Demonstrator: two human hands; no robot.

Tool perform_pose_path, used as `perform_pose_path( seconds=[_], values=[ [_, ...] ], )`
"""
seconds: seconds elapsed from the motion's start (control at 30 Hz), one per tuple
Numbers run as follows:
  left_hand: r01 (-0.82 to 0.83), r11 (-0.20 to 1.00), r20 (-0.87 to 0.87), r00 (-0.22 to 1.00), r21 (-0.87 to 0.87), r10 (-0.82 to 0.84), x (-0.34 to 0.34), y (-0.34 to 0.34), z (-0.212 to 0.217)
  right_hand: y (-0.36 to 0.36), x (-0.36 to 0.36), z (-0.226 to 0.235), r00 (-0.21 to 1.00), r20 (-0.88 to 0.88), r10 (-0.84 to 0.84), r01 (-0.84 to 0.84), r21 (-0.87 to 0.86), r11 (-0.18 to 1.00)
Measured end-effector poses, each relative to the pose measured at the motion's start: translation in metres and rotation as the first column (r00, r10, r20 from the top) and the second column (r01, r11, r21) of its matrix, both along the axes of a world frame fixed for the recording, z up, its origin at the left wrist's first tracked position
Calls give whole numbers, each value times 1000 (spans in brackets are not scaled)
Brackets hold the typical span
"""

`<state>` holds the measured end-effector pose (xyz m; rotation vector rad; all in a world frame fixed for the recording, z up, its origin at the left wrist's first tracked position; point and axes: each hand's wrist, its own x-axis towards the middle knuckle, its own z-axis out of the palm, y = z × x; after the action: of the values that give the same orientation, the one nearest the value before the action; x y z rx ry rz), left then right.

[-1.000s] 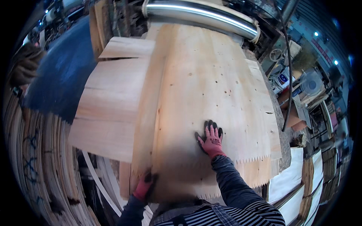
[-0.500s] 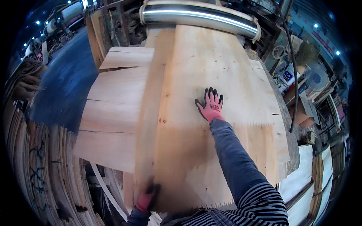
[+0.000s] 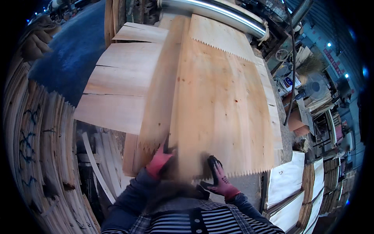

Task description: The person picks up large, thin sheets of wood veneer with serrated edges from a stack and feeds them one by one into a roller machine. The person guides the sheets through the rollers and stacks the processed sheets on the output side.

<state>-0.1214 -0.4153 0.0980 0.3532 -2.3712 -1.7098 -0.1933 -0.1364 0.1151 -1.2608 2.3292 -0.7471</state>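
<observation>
A thin wood veneer sheet (image 3: 226, 105) with sawtooth edges lies over other sheets before me. My right hand (image 3: 222, 182), in a pink and black glove, is at its near edge, thumb and fingers apart. A narrower darker veneer strip (image 3: 160, 93) runs along its left side. Between this strip's toothed near end and the sheet's near left part is my left hand (image 3: 159, 162), gloved the same way. Its fingertips are blurred and partly hidden, so its grip is unclear. Paler split veneer pieces (image 3: 117, 85) stick out to the left.
A shiny metal roller (image 3: 218, 15) spans the far end. Stacked veneer (image 3: 46, 156) stands at the left, and more pale sheets (image 3: 286, 179) stand at the lower right. A dark cable (image 3: 293, 70) hangs at the right, near a fan (image 3: 314, 86) and a cardboard box (image 3: 298, 119).
The toothed sheet has slid away from me toward the roller. My right hand has come back from mid-sheet to its near edge. My left hand has moved slightly forward. The view has shifted.
</observation>
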Motion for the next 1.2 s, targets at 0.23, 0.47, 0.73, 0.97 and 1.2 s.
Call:
perform_pose_path(
  seconds=[0.23, 0.47, 0.73, 0.97, 1.2],
  values=[
    [-49, 996, -191, 981, -70, 35, -12, 9, 17, -17, 27, -7, 942, -272, -195, 153, -166, 974],
    [-124, 992, 102, 987, 13, 122, 4, -15, -26, -20, -5, 56, 813, -359, -458, 200, -566, 800],
    [-192, 980, 264, 949, 49, 172, 4, -8, -9, -70, -77, 72, 836, -446, -319, 134, -398, 908],
    [-187, 981, 6, 982, 59, 187, 2, -27, -2, -64, -50, 47, 931, -364, 8, -79, -182, 980],
    [-273, 878, 166, 918, -393, 360, -1, -66, -15, -67, -32, 86, 984, -176, 1, 22, 131, 991]
  ],
)
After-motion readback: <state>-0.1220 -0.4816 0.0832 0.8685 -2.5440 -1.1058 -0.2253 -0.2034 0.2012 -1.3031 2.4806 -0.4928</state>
